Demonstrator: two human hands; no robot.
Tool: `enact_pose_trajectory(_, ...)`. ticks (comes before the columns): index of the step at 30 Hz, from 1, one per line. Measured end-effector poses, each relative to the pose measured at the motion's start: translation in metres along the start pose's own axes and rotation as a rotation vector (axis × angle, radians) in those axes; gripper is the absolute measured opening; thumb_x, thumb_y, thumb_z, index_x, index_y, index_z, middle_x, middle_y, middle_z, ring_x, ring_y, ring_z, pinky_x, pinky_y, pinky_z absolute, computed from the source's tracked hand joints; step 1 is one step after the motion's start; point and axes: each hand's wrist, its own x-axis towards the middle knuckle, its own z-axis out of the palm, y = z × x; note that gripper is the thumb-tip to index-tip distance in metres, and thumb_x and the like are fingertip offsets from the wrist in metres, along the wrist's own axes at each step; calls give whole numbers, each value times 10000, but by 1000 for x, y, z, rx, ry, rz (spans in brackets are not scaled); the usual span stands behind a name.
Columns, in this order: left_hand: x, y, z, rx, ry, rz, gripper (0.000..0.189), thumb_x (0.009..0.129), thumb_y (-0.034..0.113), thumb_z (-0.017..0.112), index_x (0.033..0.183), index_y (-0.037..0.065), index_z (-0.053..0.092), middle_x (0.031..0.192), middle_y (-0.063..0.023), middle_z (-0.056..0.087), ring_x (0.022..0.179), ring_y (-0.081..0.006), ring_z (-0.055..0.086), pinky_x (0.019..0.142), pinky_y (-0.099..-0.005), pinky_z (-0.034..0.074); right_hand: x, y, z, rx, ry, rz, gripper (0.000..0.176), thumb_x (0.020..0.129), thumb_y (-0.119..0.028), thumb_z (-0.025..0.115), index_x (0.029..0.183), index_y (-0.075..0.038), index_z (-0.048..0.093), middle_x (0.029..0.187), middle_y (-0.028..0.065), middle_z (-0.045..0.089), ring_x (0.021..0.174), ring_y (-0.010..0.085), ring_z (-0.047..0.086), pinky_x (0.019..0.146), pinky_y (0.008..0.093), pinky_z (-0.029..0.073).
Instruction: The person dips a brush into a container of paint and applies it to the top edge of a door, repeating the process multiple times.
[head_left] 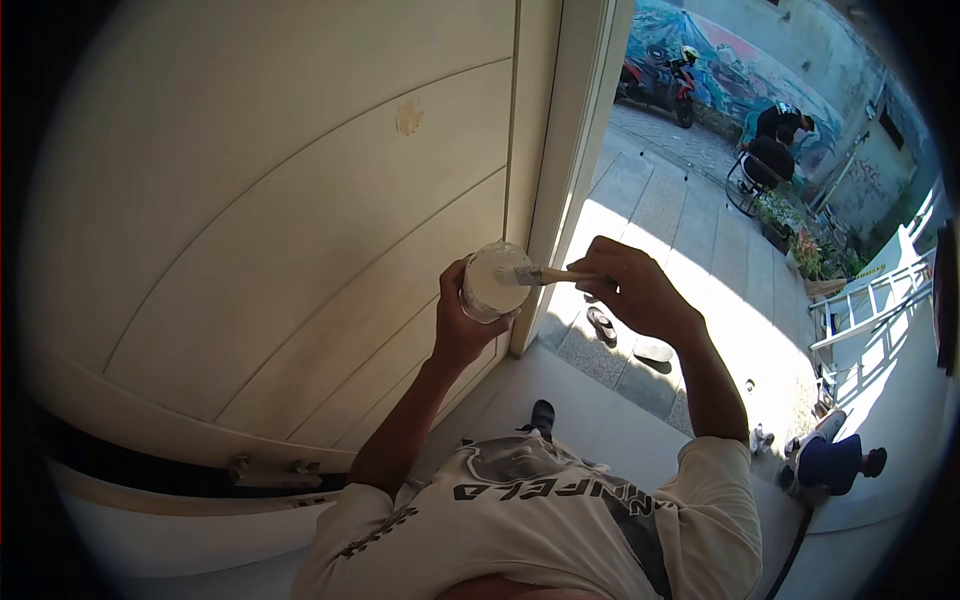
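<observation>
My left hand [462, 328] is wrapped round a small tub of pale paint [492, 292], its open top turned toward me. Between the fingers and thumb of my right hand [635, 285] is the wooden handle of a paintbrush [550, 275]. The brush points left, with its bristle end over the tub's opening and at or close to the cream paint. Behind the tub stands a cream door panel [300, 230] with curved grooves. A tan patch [408, 117] marks its upper part.
A door frame [570, 150] borders the sunlit paving, where sandals [602, 324] lie. At the right are a white ladder [875, 300], potted plants [800, 245] and a person in dark blue [832, 462]. Farther off, another person [782, 122] bends near a chair; a motorbike [662, 85] stands by the mural.
</observation>
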Motion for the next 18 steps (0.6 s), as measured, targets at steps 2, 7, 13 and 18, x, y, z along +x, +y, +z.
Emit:
enact_pose_trajectory(2, 5, 3, 0, -5, -6, 15, 912, 668, 88, 878, 1364, 43, 290, 1270, -149, 483, 1201, -244, 538, 1026, -396, 474, 3, 2, 0, -2, 6, 19, 183, 917, -146, 669, 1056, -30, 691, 907, 93, 631, 816, 257, 645, 729, 390, 519)
enact_pose_trajectory(7, 16, -2, -1, -35, 33, 7, 909, 660, 79, 880, 1362, 34, 304, 1282, -172, 511, 1185, -268, 560, 1020, -405, 480, 5, 22, 6, 194, -27, 157, 166, 942, -112, 641, 1082, -28, 672, 901, 90, 674, 806, 179, 649, 756, 335, 514)
enact_pose_trajectory(13, 29, -9, -1, -162, 41, -38, 901, 656, 71, 868, 1363, 28, 312, 1287, -158, 501, 1209, -261, 546, 1045, -411, 462, 12, 37, 20, 600, -25, 325, 173, 1008, -98, 523, 1118, -21, 632, 774, 10, 625, 722, 51, 574, 621, 232, 462)
enact_pose_trajectory(18, 45, -15, -3, -283, 61, -82, 878, 659, 55, 860, 1358, 27, 329, 1274, -149, 512, 1195, -257, 558, 1034, -418, 476, 37, 52, 19, 840, -73, 318, 187, 1009, -160, 549, 1129, -40, 628, 750, -17, 582, 596, 35, 444, 527, 210, 353)
